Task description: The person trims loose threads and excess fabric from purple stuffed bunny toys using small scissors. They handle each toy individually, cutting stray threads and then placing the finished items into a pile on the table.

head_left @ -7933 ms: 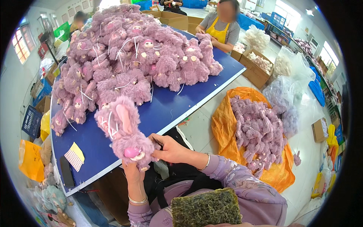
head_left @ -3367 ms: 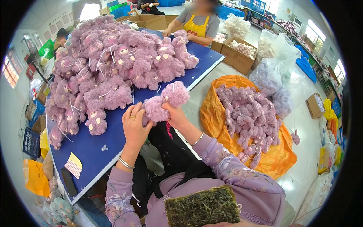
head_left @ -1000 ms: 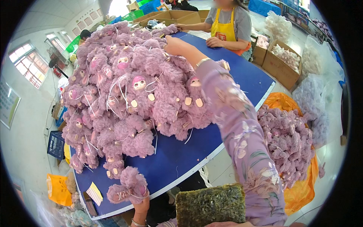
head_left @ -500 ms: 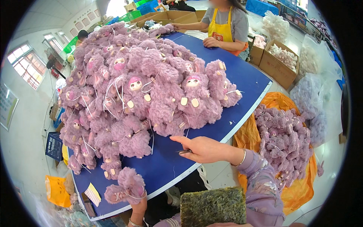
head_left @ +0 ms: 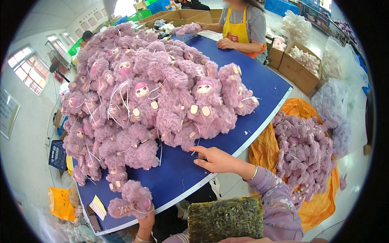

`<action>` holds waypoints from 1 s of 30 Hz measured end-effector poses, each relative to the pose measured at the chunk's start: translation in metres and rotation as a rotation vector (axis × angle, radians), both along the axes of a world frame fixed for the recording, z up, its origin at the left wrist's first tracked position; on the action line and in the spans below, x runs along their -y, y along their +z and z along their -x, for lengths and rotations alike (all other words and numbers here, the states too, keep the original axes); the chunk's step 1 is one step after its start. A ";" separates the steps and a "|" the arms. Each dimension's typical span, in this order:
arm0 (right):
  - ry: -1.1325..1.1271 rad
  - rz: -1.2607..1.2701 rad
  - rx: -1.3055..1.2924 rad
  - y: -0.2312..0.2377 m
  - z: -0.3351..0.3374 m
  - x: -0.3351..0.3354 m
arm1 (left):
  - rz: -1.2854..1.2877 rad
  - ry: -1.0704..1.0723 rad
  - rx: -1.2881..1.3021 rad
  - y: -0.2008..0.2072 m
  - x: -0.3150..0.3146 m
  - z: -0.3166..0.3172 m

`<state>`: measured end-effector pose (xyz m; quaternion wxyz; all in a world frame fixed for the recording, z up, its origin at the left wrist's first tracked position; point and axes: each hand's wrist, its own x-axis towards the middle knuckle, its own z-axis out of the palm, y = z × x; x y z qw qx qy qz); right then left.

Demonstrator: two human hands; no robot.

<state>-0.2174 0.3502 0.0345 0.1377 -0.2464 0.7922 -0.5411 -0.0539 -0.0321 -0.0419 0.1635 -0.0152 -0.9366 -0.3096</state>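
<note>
My left hand (head_left: 146, 222) is closed around the lower part of a purple plush doll (head_left: 130, 199) at the table's near edge. White cord hangs on this doll, and its face is turned aside. My right hand (head_left: 219, 159) grips a small dark pointed tool (head_left: 199, 158), mostly hidden by the fingers. Its index finger is stretched toward the near edge of a large heap of purple plush dolls (head_left: 174, 105), close to a white cord (head_left: 197, 139). Whether the finger touches the cord, I cannot tell. Several dolls in the heap show pale faces and loose white cords.
The heap lies on a blue table (head_left: 259, 91) with a white edge. Across it, a person in a yellow apron (head_left: 236, 30) holds a purple plush. More purple dolls (head_left: 304, 154) fill an orange sack (head_left: 259, 150) at right. A dark green mottled rectangle (head_left: 225, 218) sits before me.
My right hand has shifted slightly right, its index fingertip now nearer the heap's edge. My left hand still holds the doll. The person across has raised a purple plush off the heap.
</note>
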 end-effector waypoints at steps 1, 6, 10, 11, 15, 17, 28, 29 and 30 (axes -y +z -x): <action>-0.014 0.007 0.006 -0.002 0.000 -0.001 | 0.019 -0.009 0.006 0.001 0.000 0.001; -0.056 0.087 0.001 -0.014 0.000 -0.003 | 0.018 -0.058 0.054 0.011 -0.004 0.003; -0.077 0.143 0.016 -0.020 -0.002 -0.005 | -0.113 -0.015 0.094 0.001 -0.001 -0.002; -0.083 0.153 0.017 -0.020 -0.002 -0.005 | -0.086 -0.016 0.095 -0.001 0.001 -0.002; -0.093 0.175 0.089 -0.014 -0.004 -0.009 | -0.046 -0.010 0.071 -0.004 0.002 -0.002; -0.093 0.185 0.073 -0.020 -0.005 -0.008 | -0.095 0.019 0.044 -0.003 0.000 -0.002; -0.102 0.233 0.034 -0.023 -0.008 -0.010 | 0.067 -0.027 0.101 -0.010 0.011 -0.005; -0.104 0.235 0.035 -0.022 -0.008 -0.010 | 0.041 -0.020 0.093 -0.009 0.010 -0.004; -0.114 0.247 0.007 -0.024 -0.008 -0.010 | 0.016 -0.016 0.084 -0.008 0.009 -0.003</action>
